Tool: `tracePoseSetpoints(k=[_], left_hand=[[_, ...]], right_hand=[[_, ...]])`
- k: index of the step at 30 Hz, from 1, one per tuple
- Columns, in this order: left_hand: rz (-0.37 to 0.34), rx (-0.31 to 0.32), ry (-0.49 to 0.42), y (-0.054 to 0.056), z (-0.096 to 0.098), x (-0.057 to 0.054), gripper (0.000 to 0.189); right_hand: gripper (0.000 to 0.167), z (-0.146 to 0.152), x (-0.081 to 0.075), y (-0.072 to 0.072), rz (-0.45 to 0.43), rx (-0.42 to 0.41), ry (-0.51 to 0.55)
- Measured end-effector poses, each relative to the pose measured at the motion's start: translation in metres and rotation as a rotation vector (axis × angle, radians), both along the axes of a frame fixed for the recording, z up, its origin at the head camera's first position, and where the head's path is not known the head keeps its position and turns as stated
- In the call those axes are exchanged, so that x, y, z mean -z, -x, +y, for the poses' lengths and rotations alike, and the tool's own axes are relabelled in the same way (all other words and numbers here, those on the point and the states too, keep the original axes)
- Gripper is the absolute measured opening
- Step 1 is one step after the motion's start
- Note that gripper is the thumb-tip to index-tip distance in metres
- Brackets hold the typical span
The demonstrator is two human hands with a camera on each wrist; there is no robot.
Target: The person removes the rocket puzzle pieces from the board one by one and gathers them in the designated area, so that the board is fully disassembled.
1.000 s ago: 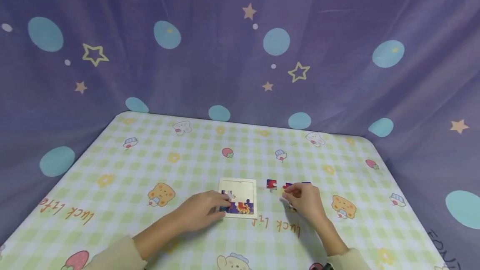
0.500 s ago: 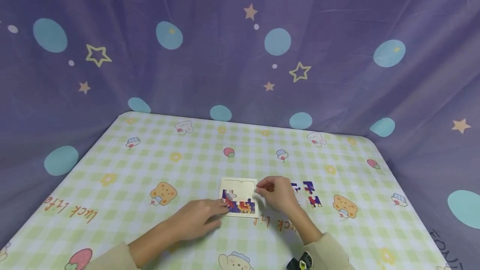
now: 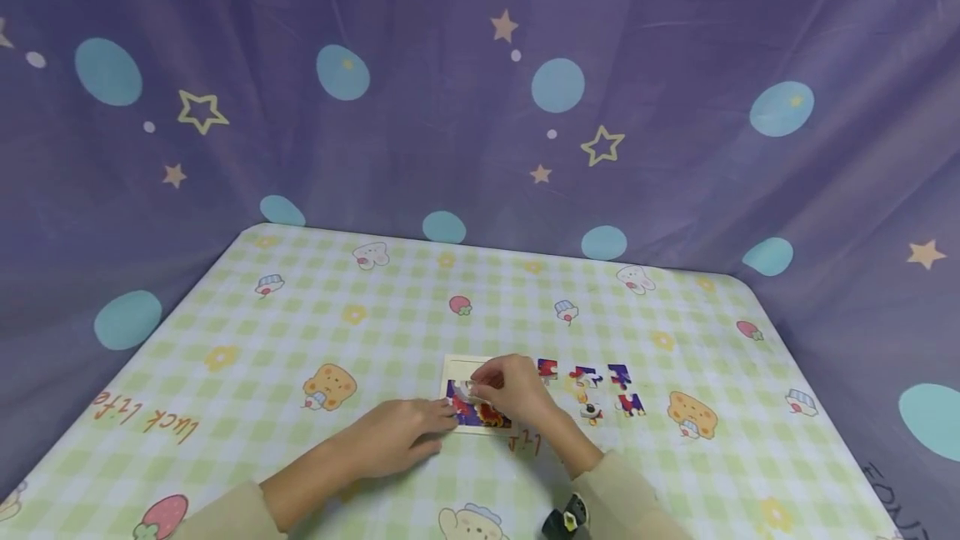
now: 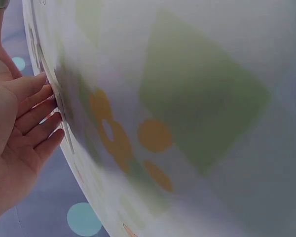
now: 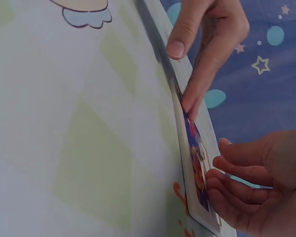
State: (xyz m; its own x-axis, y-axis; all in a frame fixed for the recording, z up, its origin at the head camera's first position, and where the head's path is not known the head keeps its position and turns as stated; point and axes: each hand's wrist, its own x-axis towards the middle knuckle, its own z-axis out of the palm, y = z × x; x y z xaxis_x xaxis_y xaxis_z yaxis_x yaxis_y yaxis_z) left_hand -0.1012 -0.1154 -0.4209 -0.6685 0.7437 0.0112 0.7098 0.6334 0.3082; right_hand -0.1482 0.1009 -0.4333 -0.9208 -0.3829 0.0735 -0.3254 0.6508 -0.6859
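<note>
A small square wooden puzzle tray (image 3: 446,367) lies on the table, its near part filled with purple, red and orange jigsaw pieces (image 3: 463,413). My left hand (image 3: 405,432) keeps its fingers extended, with the fingertips at the tray's left side; in the right wrist view the left fingertips (image 5: 188,101) touch the pieces in the tray. My right hand (image 3: 516,390) is over the tray's right half with thumb and fingers bent together, pinching a puzzle piece that is mostly hidden by the fingertips. The right wrist view shows the right fingers (image 5: 237,185) close over the picture.
Several loose puzzle pieces lie right of the tray, among them a red one (image 3: 548,369), a purple one (image 3: 619,376) and one with a dark spot (image 3: 590,412). A checked, printed cloth (image 3: 375,315) covers the table. A purple curtain (image 3: 420,107) hangs behind it.
My right hand has moved left from the loose pieces to over the tray, uncovering those pieces. My left fingertips have shifted slightly at the tray's left side.
</note>
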Motion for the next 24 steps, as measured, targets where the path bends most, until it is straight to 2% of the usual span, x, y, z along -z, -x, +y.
tracePoseSetpoints(k=[4,11,24], left_hand=[[-0.015,-0.002,0.007,0.001,0.0,0.001,0.033],[-0.033,-0.007,0.003,0.002,0.001,0.001,0.032],[-0.035,-0.008,-0.007,0.003,0.001,0.001,0.031]], right_hand=[[0.013,-0.006,0.003,0.001,-0.029,-0.012,-0.032],[0.011,-0.009,0.004,0.002,-0.025,-0.003,-0.035],[0.004,-0.012,0.003,0.003,-0.058,0.013,0.037]])
